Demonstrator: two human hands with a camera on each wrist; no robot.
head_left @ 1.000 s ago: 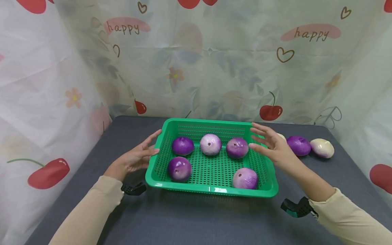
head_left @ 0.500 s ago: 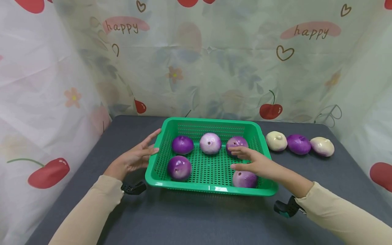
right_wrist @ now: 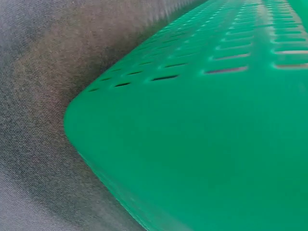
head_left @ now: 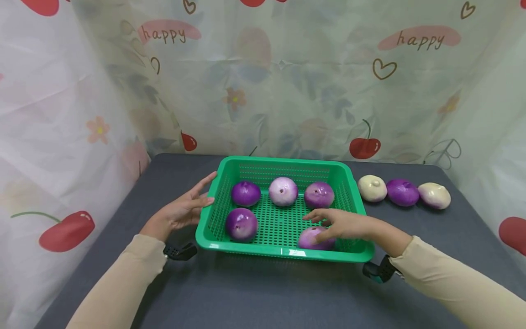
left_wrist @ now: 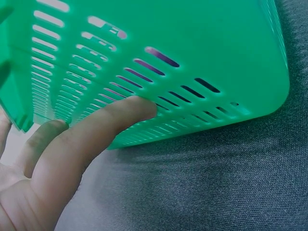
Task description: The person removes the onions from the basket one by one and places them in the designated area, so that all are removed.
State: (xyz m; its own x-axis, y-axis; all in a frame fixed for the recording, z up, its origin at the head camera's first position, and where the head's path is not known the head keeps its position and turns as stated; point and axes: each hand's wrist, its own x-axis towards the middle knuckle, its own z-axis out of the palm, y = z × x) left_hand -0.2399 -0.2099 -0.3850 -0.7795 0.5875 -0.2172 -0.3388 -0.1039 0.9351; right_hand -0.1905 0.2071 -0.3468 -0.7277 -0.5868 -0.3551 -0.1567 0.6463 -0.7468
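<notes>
My right hand (head_left: pixel 343 225) reaches over the basket's right side and holds a light purple onion (head_left: pixel 309 239) at the front right. Its thumb lies across the near face, with the fingers on the far side. The green plastic basket (head_left: pixel 255 252) holds several other purple onions, one of them deep purple (head_left: pixel 241 225) at the front left. Along the basket's left side, my left hand (head_left: pixel 179 211) has its thumb at the rim. In the left wrist view, its fingers (left_wrist: pixel 103 125) lie extended against the slotted wall. The right wrist view shows only the basket's outer corner (right_wrist: pixel 183 144) and the table.
On the grey table (head_left: pixel 263 292), right of the basket, two whitish onions (head_left: pixel 372 188) flank a purple onion (head_left: pixel 402 192) in a row. A printed curtain (head_left: pixel 287 91) hangs behind and at both sides.
My right hand has come from the basket's right rim down to the front right onion, which has shifted left and turned. My left hand stays at the basket's side.
</notes>
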